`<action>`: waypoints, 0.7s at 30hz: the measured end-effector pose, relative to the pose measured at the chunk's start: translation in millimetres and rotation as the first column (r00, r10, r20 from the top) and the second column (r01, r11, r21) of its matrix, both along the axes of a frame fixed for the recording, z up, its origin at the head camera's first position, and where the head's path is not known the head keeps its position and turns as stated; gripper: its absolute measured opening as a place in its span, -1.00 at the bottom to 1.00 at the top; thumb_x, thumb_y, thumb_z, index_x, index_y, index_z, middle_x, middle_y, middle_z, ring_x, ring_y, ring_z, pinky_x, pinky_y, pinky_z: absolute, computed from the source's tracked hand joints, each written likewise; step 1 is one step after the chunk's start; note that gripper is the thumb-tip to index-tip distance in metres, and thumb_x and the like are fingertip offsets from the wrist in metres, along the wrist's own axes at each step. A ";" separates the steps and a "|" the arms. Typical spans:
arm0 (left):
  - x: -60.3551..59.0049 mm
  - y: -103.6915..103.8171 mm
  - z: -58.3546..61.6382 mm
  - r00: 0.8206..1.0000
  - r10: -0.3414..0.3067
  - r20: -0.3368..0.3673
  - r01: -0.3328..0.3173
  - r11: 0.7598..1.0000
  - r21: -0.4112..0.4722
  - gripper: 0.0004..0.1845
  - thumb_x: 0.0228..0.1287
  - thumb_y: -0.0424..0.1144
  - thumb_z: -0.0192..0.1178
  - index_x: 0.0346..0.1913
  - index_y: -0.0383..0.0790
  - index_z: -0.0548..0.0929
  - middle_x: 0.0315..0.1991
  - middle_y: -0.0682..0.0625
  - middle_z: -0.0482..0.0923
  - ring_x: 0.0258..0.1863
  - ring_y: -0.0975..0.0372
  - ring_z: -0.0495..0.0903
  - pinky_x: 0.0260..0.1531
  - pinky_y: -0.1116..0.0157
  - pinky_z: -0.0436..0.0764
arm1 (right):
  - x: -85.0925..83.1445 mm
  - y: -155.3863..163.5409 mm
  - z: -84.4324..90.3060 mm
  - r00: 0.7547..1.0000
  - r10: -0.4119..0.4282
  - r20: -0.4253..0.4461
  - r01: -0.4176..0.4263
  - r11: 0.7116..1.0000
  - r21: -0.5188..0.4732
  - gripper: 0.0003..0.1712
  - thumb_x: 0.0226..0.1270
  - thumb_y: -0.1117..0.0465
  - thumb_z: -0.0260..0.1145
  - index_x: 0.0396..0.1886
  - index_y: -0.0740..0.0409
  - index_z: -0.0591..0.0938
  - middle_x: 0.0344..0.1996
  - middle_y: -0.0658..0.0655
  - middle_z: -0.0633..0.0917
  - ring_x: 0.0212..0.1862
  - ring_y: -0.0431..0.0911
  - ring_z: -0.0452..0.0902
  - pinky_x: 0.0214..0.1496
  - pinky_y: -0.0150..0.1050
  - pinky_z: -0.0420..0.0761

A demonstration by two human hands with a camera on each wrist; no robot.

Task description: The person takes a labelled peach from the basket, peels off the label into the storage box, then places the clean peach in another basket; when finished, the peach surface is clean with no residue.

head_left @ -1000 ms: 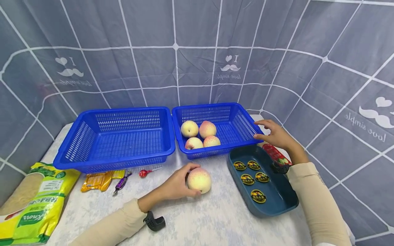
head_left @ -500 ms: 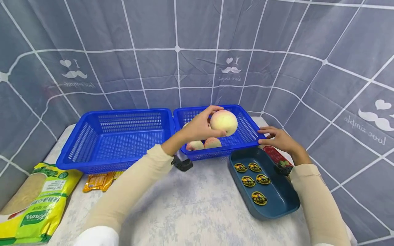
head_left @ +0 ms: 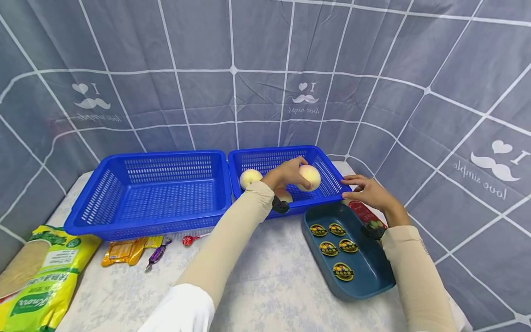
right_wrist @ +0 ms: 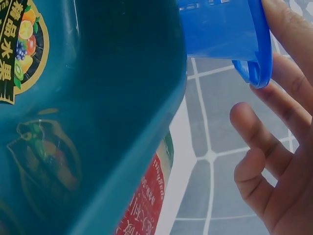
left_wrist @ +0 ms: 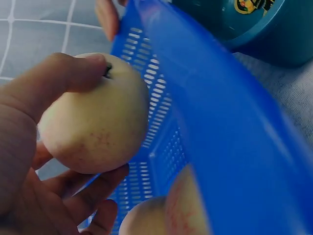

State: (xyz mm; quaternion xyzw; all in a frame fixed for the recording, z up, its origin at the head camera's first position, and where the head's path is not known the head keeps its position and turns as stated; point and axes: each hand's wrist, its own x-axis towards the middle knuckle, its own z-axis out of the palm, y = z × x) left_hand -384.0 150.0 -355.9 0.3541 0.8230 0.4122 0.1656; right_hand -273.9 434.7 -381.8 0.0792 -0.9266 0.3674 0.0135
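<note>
My left hand grips a pale pink peach just above the inside of the right blue basket. The left wrist view shows thumb and fingers wrapped round that peach beside the basket wall, with more peaches below. Another peach lies at the basket's left; others are mostly hidden behind my forearm. My right hand rests with relaxed fingers against the basket's right corner.
An empty blue basket stands to the left. A teal tray with several round stickers sits front right, a red packet beside it. Sweets, a lollipop and a yellow-green bag lie at the left.
My left hand lifted the peach off the table, carried it to the right basket and lowered it into the basket. The right hand stayed at the basket's corner.
</note>
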 end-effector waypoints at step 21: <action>12.1 -60.9 44.8 0.956 -0.198 -0.219 0.160 0.971 -0.180 -0.41 0.39 -0.14 0.32 0.39 -0.21 0.43 0.34 -0.16 0.44 0.34 0.01 0.40 0.27 0.15 0.42 | -2.1 15.5 -6.6 1.000 -0.008 -0.012 0.008 1.000 0.001 -0.35 0.38 0.08 0.43 0.36 0.30 0.52 0.40 0.33 0.36 0.10 0.22 0.40 0.03 -0.17 0.59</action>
